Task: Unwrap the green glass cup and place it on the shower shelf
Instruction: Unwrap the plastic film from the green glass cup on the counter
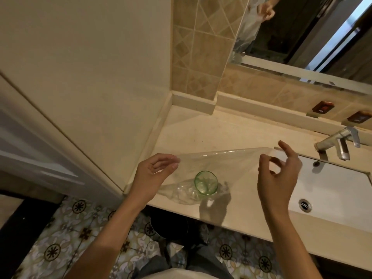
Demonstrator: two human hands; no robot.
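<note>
A sheet of clear plastic wrap [219, 160] is held stretched between two hands above the countertop [231, 133]. Its left corner is pinched by the fingertips of the left hand [155, 172], and its right corner is gripped between thumb and fingers of the right hand [279, 174], whose index finger is raised. Under the lifted sheet, the green glass cup [206, 182] is seen standing upright near the front edge of the countertop, with the crumpled lower part of the wrap gathered around its base. A white sink basin [332, 190] is set into the countertop's right end, with a metal faucet [338, 143] behind it.
</note>
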